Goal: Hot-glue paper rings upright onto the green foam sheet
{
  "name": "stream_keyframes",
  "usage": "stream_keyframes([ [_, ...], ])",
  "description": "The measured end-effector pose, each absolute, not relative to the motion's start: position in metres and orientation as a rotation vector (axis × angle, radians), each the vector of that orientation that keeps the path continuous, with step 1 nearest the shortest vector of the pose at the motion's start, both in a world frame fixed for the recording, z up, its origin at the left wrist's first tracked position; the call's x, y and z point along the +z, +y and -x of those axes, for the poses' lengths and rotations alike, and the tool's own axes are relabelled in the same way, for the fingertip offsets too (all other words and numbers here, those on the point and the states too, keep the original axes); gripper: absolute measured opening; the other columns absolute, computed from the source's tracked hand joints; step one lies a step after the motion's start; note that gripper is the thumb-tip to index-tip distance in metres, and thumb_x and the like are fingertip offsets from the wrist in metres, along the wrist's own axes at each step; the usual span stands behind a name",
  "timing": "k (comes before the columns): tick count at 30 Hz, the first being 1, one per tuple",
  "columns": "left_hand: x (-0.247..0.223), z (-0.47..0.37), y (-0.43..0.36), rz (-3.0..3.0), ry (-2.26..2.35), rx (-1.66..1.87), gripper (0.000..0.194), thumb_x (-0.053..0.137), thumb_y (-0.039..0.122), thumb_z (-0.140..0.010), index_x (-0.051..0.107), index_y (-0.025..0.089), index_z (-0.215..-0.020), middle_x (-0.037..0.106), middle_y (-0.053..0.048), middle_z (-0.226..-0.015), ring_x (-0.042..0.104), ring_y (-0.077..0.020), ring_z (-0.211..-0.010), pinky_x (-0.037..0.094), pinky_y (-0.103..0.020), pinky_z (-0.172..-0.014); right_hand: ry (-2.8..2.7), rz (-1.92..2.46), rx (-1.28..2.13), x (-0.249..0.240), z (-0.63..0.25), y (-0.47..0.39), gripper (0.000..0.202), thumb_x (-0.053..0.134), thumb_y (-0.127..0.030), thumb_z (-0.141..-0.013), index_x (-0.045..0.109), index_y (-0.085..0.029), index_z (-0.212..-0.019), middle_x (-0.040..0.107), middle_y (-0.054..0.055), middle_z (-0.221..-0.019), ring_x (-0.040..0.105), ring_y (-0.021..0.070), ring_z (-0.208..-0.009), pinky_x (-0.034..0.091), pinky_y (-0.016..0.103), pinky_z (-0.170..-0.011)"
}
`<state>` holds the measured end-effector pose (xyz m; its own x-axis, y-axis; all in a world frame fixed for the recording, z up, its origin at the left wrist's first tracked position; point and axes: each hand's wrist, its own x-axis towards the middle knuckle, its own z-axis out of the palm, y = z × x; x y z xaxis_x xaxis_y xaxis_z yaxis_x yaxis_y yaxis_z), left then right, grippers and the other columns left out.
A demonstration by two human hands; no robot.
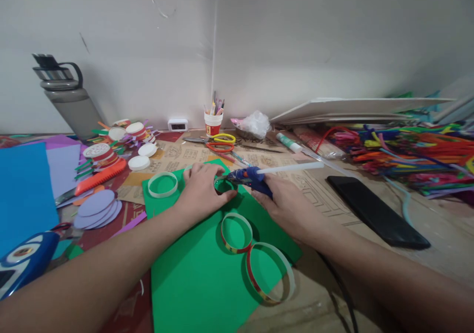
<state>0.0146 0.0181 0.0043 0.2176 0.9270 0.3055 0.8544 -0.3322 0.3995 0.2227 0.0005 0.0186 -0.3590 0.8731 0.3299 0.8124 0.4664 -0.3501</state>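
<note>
My right hand (287,204) grips a blue hot glue gun (246,176), with a long white glue stick (292,168) sticking out of its back. The gun's nozzle points left, at a ring (224,187) on a green sheet (192,264). My left hand (203,187) is curled around that ring, thumb and fingers on its far and near sides. A white ring (163,185) lies on the sheet left of my left hand. Nearer to me are a red-and-white ring (237,232) and a larger one (270,272), touching each other, the larger partly over the sheet's edge.
A black phone (375,212) and many pipe cleaners (418,147) lie at right. Scissors (220,141) and a cup of pens (214,120) stand behind. At left are purple discs (97,209), a red cutter (99,177), a blue sheet (25,189) and a bottle (70,101). A cord (342,288) trails nearby.
</note>
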Motion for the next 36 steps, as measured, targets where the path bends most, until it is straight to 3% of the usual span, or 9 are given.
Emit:
stream_keyframes([
  [14,0.0039,-0.0145,0.0187,-2.344,1.71,0.755,0.043,0.071,0.053,-0.077,0.062,0.023,-0.105,0.067,-0.005,-0.116,0.052,-0.0326,-0.115,0.036,-0.048,-0.092,-2.262,1.384,0.146,0.0174,-0.2214,0.0,0.021,0.052,-0.027,-0.093,0.065,-0.019,-0.107,0.071,0.012,-0.099,0.067,0.0285,-0.096,0.052,0.039,-0.081],
  [22,0.0037,-0.0138,0.0185,-2.348,1.709,0.75,0.043,0.068,0.056,-0.078,0.061,0.023,-0.105,0.067,-0.006,-0.116,0.052,-0.0328,-0.115,0.037,-0.047,-0.091,-2.279,1.306,0.142,0.0147,-0.2201,0.0012,0.029,0.052,-0.024,-0.093,0.064,-0.02,-0.119,0.07,0.013,-0.113,0.065,0.03,-0.109,0.052,0.044,-0.089],
  [36,0.0035,-0.0137,0.0196,-2.351,1.716,0.741,0.045,0.069,0.055,-0.077,0.061,0.023,-0.107,0.067,-0.006,-0.116,0.052,-0.0333,-0.114,0.037,-0.049,-0.09,-2.292,1.312,0.169,0.0132,-0.2212,0.0015,0.031,0.051,-0.025,-0.095,0.061,-0.016,-0.123,0.068,0.016,-0.119,0.062,0.0307,-0.115,0.051,0.046,-0.093],
])
